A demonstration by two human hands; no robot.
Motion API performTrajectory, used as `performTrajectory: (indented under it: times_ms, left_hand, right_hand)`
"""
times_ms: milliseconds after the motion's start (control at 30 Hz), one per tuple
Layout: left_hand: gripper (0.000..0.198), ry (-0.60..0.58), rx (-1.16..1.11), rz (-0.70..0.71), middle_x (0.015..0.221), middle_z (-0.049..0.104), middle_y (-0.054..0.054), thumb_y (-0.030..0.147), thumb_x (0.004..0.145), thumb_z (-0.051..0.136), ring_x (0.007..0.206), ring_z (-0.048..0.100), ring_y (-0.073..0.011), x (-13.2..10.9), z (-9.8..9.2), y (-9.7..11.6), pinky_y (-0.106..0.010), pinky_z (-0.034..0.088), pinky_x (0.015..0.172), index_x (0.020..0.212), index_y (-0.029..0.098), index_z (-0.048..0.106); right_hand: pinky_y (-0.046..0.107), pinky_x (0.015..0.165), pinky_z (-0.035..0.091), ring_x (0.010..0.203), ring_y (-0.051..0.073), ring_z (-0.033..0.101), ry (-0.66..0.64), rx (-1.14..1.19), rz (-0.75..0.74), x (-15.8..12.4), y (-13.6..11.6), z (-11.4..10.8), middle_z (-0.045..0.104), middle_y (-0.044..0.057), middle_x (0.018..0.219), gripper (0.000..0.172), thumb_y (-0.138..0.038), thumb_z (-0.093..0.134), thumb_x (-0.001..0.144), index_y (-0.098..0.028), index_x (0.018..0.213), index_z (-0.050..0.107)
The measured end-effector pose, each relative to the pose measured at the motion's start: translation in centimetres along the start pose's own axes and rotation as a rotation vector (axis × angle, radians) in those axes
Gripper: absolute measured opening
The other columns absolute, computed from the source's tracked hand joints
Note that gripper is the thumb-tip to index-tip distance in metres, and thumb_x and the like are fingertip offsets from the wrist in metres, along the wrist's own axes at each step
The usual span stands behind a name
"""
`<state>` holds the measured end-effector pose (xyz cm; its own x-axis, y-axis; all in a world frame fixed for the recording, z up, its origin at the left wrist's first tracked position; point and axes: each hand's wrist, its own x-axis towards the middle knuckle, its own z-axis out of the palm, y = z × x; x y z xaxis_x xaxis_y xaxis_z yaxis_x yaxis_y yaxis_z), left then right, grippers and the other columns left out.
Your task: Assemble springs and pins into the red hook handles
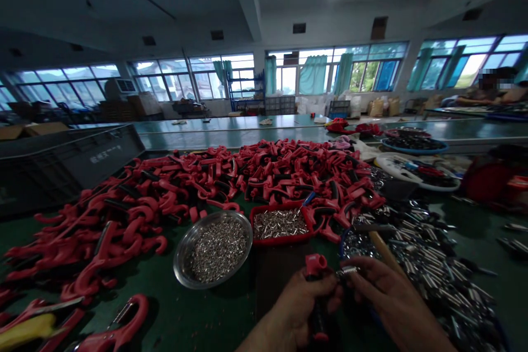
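My left hand [303, 300] is wrapped round a red and black handle [315, 265], its red end pointing up. Close beside it on the right, my right hand [373, 286] pinches a small threaded metal part [348, 270] by the handle's side. Left of my hands, a round steel bowl [178, 264] holds many tiny metal pins. A red tray [280, 240] of larger metal pins lies just beyond my left hand. The wooden handle of a hammer [385, 250] reaches toward my right hand, over a dish of small metal parts.
A big pile of red handles [264, 170] spreads across the table behind the bowl and tray. Black and silver screw parts [429, 269] cover the right side. A grey crate [103, 157] stands at the left; a white basin [396, 168] is at the right. A person [490, 88] sits far right.
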<state>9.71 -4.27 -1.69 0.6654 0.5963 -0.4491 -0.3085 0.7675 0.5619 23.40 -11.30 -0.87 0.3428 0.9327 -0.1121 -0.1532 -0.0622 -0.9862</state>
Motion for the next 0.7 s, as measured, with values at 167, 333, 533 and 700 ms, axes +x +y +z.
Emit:
performTrajectory:
  times_ms: [167, 333, 533, 700]
  left_hand:
    - [0.019, 0.023, -0.056, 0.013, 0.067, 0.061, -0.003, 0.007, 0.065, 0.070, 0.058, 0.060, -0.0097, -0.6, 0.4, 0.5, -0.017, 0.050, 0.055, 0.078, 0.011, 0.058]
    - [0.022, 0.017, -0.015, 0.019, 0.065, 0.060, -0.002, 0.009, 0.061, 0.074, 0.056, 0.059, -0.0097, -0.4, 0.3, 0.3, -0.016, 0.049, 0.053, 0.077, 0.011, 0.058]
    - [0.019, -0.026, -0.039, 0.001, 0.067, 0.060, -0.004, 0.010, 0.067, 0.069, 0.056, 0.058, -0.0083, -0.2, 0.1, -0.5, -0.016, 0.048, 0.054, 0.082, 0.008, 0.058]
    - [0.019, 0.017, -0.136, 0.009, 0.068, 0.061, -0.003, 0.005, 0.068, 0.066, 0.057, 0.059, -0.0079, -0.6, 0.3, -0.7, -0.017, 0.049, 0.058, 0.082, 0.010, 0.055]
  right_hand:
    - [0.027, 0.068, 0.046, 0.075, 0.016, 0.058, 0.018, 0.067, 0.058, 0.4, 0.5, -0.8, 0.066, 0.001, 0.080, 0.027, -0.038, 0.071, 0.068, -0.023, 0.089, 0.063]
    - [0.023, 0.067, 0.046, 0.075, 0.015, 0.059, 0.037, 0.062, -0.007, 0.2, 0.0, -0.9, 0.066, 0.001, 0.082, 0.026, -0.035, 0.071, 0.069, -0.023, 0.091, 0.065]
    - [0.027, 0.066, 0.047, 0.071, 0.016, 0.059, -0.054, -0.061, -0.013, -0.3, -0.8, 0.0, 0.066, 0.001, 0.078, 0.023, -0.037, 0.067, 0.072, -0.022, 0.090, 0.064]
    - [0.026, 0.069, 0.047, 0.075, 0.015, 0.058, -0.033, 0.082, 0.045, -0.2, -0.6, -0.1, 0.066, 0.001, 0.082, 0.023, -0.035, 0.070, 0.070, -0.022, 0.088, 0.063]
